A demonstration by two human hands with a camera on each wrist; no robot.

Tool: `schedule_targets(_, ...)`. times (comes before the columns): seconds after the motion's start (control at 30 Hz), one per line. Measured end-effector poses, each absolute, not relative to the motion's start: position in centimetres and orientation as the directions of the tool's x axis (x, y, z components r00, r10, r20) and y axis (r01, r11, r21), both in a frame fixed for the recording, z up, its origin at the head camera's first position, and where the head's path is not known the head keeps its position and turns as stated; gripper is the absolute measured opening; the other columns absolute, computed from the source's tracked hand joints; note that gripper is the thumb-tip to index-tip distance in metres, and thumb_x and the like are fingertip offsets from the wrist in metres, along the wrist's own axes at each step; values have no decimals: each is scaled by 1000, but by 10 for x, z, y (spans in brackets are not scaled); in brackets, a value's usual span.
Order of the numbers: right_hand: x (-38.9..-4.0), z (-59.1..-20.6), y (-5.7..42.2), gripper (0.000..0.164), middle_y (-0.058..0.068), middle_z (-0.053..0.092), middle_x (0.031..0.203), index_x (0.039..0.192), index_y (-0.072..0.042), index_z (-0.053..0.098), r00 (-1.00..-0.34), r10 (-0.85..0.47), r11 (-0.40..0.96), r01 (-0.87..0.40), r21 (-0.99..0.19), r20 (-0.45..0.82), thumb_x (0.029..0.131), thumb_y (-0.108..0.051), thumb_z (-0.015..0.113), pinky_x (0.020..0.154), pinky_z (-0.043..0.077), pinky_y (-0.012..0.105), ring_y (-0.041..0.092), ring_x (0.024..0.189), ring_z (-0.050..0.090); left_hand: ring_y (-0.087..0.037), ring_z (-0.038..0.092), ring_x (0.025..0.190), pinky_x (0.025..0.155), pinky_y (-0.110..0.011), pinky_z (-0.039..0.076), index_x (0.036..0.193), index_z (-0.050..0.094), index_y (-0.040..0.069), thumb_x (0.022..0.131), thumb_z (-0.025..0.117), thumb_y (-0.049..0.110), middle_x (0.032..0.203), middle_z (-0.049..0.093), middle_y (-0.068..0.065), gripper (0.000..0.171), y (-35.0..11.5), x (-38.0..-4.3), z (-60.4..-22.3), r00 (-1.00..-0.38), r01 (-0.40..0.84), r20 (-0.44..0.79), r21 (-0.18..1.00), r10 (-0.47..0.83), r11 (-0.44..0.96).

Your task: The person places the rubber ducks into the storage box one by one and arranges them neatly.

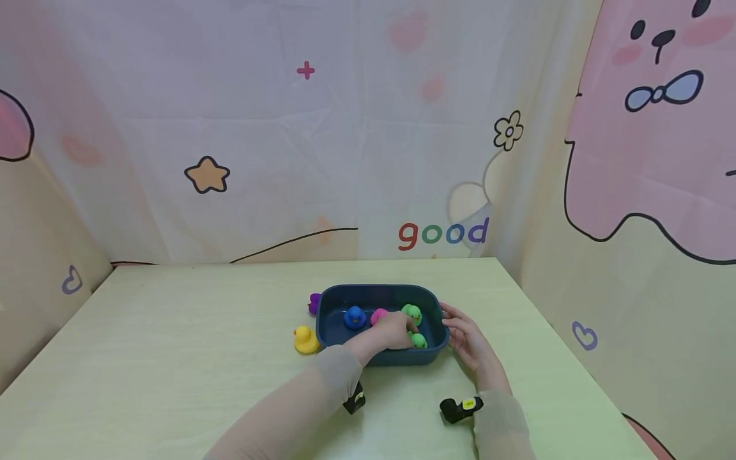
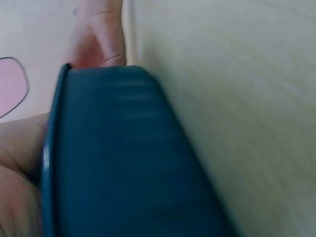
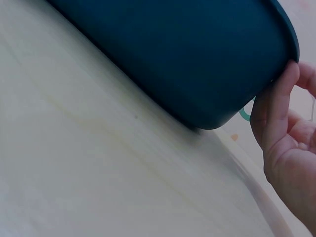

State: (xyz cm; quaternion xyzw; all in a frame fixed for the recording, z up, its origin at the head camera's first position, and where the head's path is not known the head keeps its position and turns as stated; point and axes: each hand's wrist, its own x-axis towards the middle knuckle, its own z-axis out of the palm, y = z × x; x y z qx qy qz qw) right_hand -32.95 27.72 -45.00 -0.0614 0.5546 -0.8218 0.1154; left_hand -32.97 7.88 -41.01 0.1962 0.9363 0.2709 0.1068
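A dark blue plastic bin stands on the table with several small rubber ducks inside. My left hand reaches over its near wall, fingers pointing down beside a green duck; the fingertips are partly hidden, and I cannot tell whether they grip it. Another green duck sits just behind. Left of the hand are a pink duck, partly covered, and a blue duck. My right hand touches the bin's right end, its fingertips at the rim; the right wrist view shows the thumb against the outer wall.
Outside the bin's left end, a yellow duck and a purple duck are on the pale table. Printed cloth walls rise behind the table and along its sides. Each wrist wears a black camera.
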Motion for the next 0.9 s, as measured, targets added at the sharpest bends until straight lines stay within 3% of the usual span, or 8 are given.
schedule_targets(0.17, -323, -443, 275, 32, -2, 59, 104, 116, -18, 60, -965, -263, -350, 115, -930, -20, 101, 1, 39, 72, 54, 15, 4, 76, 63, -21, 63, 94, 79, -30, 55, 114, 71, 5, 78, 80, 12, 109, 70, -11, 38, 60, -330, -399, -885, 292, -89, 659, 457, 693)
schedule_targets(0.37, -331, -452, 278, 33, -3, 59, 104, 111, -22, 64, -970, -240, -362, 129, -923, -42, 101, 0, 41, 71, 54, 15, 4, 75, 63, -27, 63, 101, 92, -42, 54, 120, 66, 3, 82, 79, 14, 116, 67, -17, 42, 31, -331, -387, -871, 250, -100, 752, 481, 609)
schedule_targets(0.6, -337, -461, 280, 35, -3, 60, 103, 111, -23, 64, -970, -242, -375, 126, -919, -34, 102, 0, 39, 69, 54, 14, 4, 74, 63, -25, 59, 110, 95, -42, 52, 125, 64, 7, 85, 76, 18, 118, 66, -9, 43, -11, -329, -378, -835, 285, -78, 785, 545, 550)
schedule_targets(0.9, -335, -456, 277, 33, -2, 60, 105, 110, -21, 65, -973, -221, -371, 152, -916, -72, 101, 0, 41, 70, 54, 15, 6, 74, 63, -22, 60, 103, 98, -41, 49, 129, 60, 5, 89, 72, 20, 123, 65, -17, 45, -59, -329, -370, -845, 282, -22, 831, 534, 480)
